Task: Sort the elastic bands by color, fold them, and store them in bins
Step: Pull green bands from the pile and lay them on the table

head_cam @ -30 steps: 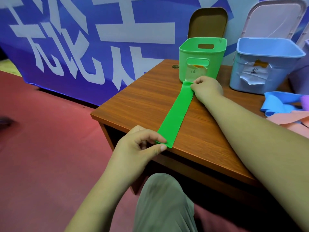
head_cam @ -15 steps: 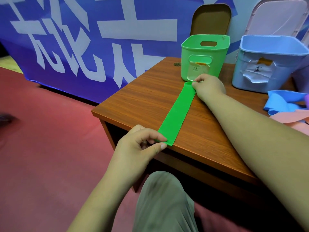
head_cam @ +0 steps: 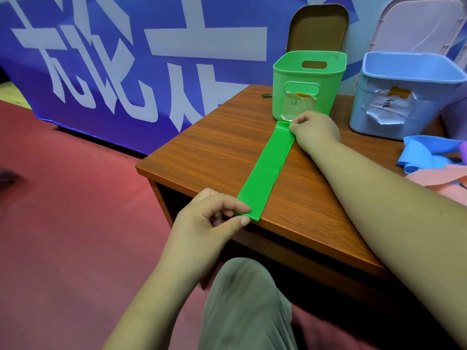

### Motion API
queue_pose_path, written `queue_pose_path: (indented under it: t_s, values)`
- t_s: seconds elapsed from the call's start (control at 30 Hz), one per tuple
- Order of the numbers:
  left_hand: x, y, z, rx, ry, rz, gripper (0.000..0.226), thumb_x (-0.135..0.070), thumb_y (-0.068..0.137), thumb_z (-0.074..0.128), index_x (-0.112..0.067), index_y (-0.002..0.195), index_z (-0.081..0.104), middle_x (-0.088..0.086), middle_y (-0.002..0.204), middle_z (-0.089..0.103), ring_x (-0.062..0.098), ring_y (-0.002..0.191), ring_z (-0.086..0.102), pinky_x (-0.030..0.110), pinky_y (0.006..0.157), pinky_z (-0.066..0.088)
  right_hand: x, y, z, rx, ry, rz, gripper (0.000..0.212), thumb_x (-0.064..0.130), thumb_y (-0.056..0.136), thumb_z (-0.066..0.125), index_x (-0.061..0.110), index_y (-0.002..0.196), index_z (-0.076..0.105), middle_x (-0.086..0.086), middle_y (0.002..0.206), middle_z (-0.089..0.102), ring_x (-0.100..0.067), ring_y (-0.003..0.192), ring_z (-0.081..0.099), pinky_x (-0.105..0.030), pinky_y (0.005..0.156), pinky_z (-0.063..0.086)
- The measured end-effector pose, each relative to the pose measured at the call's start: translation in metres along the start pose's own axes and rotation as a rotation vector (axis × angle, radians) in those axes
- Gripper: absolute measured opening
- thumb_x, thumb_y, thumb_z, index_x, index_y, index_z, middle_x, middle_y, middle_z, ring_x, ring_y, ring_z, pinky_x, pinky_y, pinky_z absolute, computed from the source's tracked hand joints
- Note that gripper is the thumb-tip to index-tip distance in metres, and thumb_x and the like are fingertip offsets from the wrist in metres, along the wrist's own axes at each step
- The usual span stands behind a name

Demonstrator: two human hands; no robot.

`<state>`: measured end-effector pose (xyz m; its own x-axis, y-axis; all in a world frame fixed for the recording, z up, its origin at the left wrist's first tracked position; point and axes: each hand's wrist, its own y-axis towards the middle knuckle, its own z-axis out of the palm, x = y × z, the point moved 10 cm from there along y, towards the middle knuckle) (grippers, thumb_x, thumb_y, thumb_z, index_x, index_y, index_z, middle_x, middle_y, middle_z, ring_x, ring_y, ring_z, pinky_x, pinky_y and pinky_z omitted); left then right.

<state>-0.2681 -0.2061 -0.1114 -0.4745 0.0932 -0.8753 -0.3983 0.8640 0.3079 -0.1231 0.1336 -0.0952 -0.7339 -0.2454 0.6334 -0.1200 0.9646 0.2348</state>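
Note:
A green elastic band (head_cam: 267,168) lies stretched flat on the wooden table (head_cam: 214,147), running from the near edge toward the green bin (head_cam: 309,83). My left hand (head_cam: 212,218) pinches the band's near end at the table edge between thumb and forefinger. My right hand (head_cam: 314,130) pinches the far end just in front of the green bin. To the right stands a light blue bin (head_cam: 404,94) with a paper label. A blue band (head_cam: 427,155) and a pink band (head_cam: 439,178) lie in a heap at the right edge.
A brown lid (head_cam: 318,26) and a pale lid (head_cam: 419,24) lean against the blue banner (head_cam: 126,59) behind the bins. Red floor (head_cam: 63,223) lies left of the table. My knee (head_cam: 242,306) is below the table's near edge.
Both hands keep their hold on the band's ends. The right hand and far end have shifted very slightly; the view has moved a little.

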Motion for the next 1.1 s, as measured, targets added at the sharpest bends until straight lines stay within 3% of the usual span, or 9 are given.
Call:
queue_pose_path:
  t_s: [0.23, 0.47, 0.63, 0.93, 1.1]
  values:
    - [0.001, 0.001, 0.000, 0.018, 0.007, -0.004, 0.029, -0.010, 0.081, 0.089, -0.037, 0.091, 0.082, -0.001, 0.090, 0.062, 0.018, 0.074, 0.055, 0.018, 0.068, 0.047, -0.001, 0.000, -0.001, -0.032, -0.042, -0.002, 0.015, 0.036, 0.097, 0.059, 0.034, 0.101, 0.073, 0.006, 0.109, 0.072, -0.025, 0.110, 0.064, -0.034, 0.081, 0.048]
    - [0.000, 0.001, -0.001, 0.020, 0.016, 0.009, 0.032, -0.008, 0.080, 0.089, -0.037, 0.093, 0.082, -0.003, 0.089, 0.061, 0.009, 0.073, 0.054, 0.016, 0.068, 0.046, -0.002, 0.001, -0.001, -0.042, -0.114, -0.001, 0.026, 0.032, 0.095, 0.055, 0.027, 0.107, 0.077, 0.000, 0.111, 0.073, -0.029, 0.109, 0.065, -0.037, 0.088, 0.054]
    - [0.000, 0.001, -0.001, 0.012, 0.046, 0.021, 0.029, -0.008, 0.082, 0.088, -0.035, 0.092, 0.082, -0.004, 0.089, 0.061, 0.015, 0.078, 0.057, 0.017, 0.070, 0.047, -0.002, 0.001, 0.001, -0.062, -0.167, 0.006, 0.031, 0.030, 0.096, 0.051, 0.018, 0.103, 0.078, -0.006, 0.107, 0.074, -0.034, 0.106, 0.066, -0.032, 0.077, 0.044]
    - [0.000, 0.001, -0.003, 0.001, 0.082, 0.063, 0.026, -0.012, 0.084, 0.087, -0.036, 0.093, 0.081, -0.005, 0.088, 0.062, 0.018, 0.079, 0.058, 0.018, 0.070, 0.048, -0.001, -0.002, -0.004, -0.077, -0.127, 0.016, 0.025, 0.030, 0.100, 0.053, 0.018, 0.107, 0.073, -0.006, 0.107, 0.071, -0.032, 0.104, 0.064, -0.034, 0.076, 0.045]
    - [-0.003, 0.004, -0.006, -0.023, 0.126, 0.091, 0.023, -0.014, 0.086, 0.085, -0.036, 0.094, 0.081, -0.008, 0.089, 0.061, 0.019, 0.083, 0.060, 0.018, 0.070, 0.049, -0.003, -0.001, -0.009, -0.087, 0.022, 0.021, 0.013, 0.020, 0.098, 0.059, 0.028, 0.099, 0.069, 0.003, 0.104, 0.066, -0.020, 0.095, 0.055, -0.031, 0.075, 0.042]
